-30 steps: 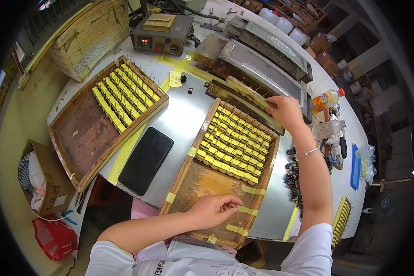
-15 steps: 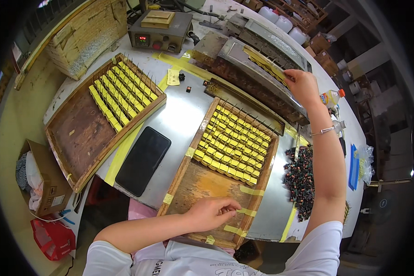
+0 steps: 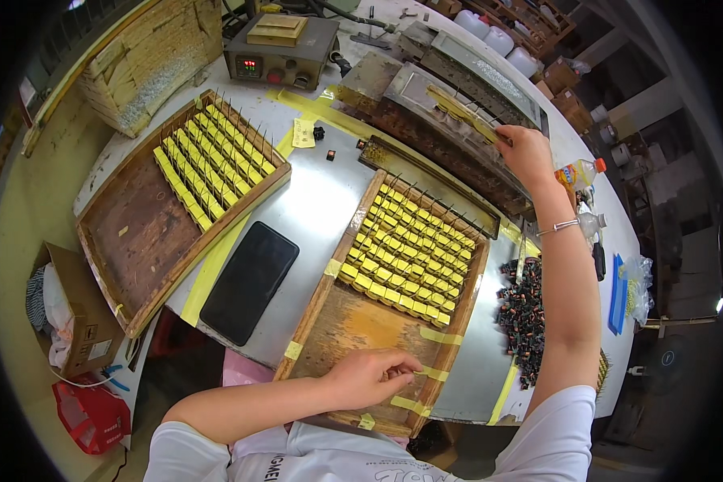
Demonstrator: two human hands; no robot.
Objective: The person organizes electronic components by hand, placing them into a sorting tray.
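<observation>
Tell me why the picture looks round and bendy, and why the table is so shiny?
In the head view a fisheye lens bends straight edges near the rim, so the near wooden tray looks curved and the corners go black. The metal table gives off soft glare from overhead light. The left hand and right hand look sharp, not blurred.

A metal bench (image 3: 321, 205) carries two wooden trays (image 3: 136, 233) (image 3: 353, 321) of yellow parts, a black phone (image 3: 249, 271), a control box (image 3: 279, 55), and a pile of dark parts (image 3: 524, 317).
</observation>
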